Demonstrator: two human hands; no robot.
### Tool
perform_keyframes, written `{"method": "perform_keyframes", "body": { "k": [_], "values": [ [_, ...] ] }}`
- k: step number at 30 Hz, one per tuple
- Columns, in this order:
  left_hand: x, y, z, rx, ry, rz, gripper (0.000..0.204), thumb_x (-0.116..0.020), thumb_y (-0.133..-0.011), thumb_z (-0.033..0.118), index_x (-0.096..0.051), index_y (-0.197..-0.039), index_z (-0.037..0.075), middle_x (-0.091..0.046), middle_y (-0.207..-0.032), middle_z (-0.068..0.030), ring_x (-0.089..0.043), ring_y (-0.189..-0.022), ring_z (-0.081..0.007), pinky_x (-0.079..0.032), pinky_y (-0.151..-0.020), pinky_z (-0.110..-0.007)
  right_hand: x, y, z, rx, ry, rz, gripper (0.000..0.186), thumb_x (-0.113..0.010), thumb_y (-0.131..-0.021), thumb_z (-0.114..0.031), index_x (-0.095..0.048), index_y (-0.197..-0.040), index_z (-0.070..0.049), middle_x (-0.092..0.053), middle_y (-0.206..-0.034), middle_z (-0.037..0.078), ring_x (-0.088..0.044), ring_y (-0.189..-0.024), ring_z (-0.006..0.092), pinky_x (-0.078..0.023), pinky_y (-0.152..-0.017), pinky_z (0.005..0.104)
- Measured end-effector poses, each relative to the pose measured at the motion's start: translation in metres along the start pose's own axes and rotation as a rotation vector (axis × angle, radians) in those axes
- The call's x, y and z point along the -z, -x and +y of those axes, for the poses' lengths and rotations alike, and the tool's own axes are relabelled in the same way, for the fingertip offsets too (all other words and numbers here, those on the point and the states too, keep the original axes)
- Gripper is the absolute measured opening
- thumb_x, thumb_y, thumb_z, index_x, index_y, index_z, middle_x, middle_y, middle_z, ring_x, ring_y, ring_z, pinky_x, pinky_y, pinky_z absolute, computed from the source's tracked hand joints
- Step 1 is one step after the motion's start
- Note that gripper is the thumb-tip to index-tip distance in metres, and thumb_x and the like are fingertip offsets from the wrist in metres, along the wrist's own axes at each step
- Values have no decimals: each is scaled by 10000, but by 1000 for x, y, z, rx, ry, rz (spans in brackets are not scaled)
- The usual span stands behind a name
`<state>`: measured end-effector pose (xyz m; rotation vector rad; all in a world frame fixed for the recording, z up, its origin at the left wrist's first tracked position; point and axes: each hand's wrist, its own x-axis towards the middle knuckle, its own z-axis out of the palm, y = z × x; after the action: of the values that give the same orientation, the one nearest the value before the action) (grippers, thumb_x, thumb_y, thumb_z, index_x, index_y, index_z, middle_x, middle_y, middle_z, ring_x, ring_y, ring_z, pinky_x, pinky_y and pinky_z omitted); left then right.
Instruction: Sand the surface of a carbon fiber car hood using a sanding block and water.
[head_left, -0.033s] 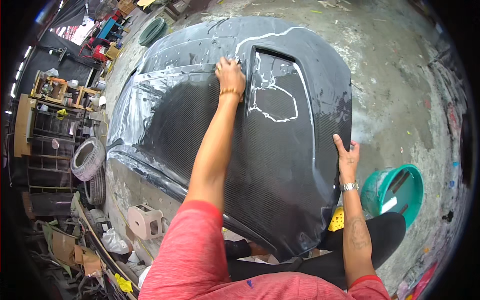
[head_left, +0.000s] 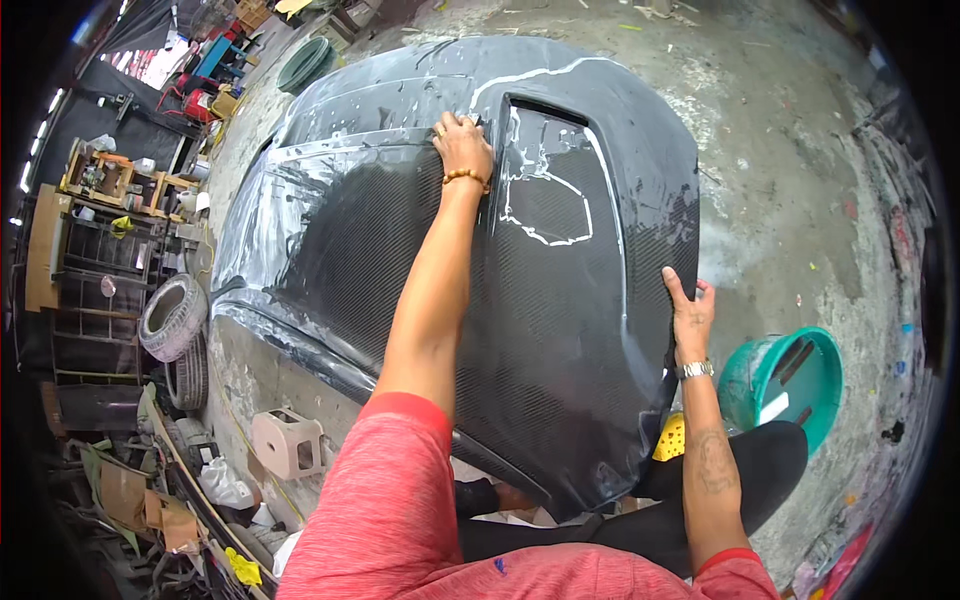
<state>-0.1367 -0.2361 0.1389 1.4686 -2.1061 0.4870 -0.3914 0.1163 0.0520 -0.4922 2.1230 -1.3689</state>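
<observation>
A wet car hood point(head_left: 360, 240) of dark woven carbon, with grey-white patches and streaks, lies in front of me. My left hand point(head_left: 464, 148) is on it beside the recessed vent point(head_left: 550, 112), fingers curled down over something small and dark that I cannot make out. My right hand point(head_left: 690, 310) grips the hood's right edge, thumb on top and the other fingers around the side. White water trails outline part of the surface beside the vent.
A teal tub point(head_left: 738, 385) of liquid with bars inside stands at right. A yellow perforated object point(head_left: 670, 440) sits by my leg. At left are a plastic stool point(head_left: 287, 442), two tires point(head_left: 172, 315), wooden shelving point(head_left: 90, 180) and clutter. A dark green tub point(head_left: 305, 65) stands behind.
My left hand has shifted slightly to the right and down. My right hand and the hood's right edge sit a touch further left.
</observation>
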Motion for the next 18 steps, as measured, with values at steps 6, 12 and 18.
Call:
{"method": "perform_keyframes", "body": {
  "k": [6,12,18],
  "values": [
    [69,169,24,-65,337,-125,354,-636,-961,119,-635,-1303,27,-562,-1184,-214,-539,-1081,-397,-446,-957,-521,6,-27,13,-18,2,129,941,-897,-690,-645,-557,-1241,37,-687,-1120,159,-643,-1026,243,-494,-947,337],
    [165,268,34,36,466,-219,387,-664,-959,136,-642,-1329,25,-575,-1192,-214,-538,-1084,-379,-448,-970,-487,9,-72,7,-27,124,-93,1244,-818,-652,-791,-438,-1428,104,-597,-1364,287,-579,-1284,367,-433,-1093,407],
    [186,281,45,253,642,-174,363,-654,-978,158,-653,-1312,16,-580,-1218,-205,-540,-1104,-384,-461,-986,-471,142,-158,-73,410,798,-468,823,-705,-838,-726,-674,-1148,35,-699,-1038,186,-693,-939,267,-552,-771,402]
  ]
}}
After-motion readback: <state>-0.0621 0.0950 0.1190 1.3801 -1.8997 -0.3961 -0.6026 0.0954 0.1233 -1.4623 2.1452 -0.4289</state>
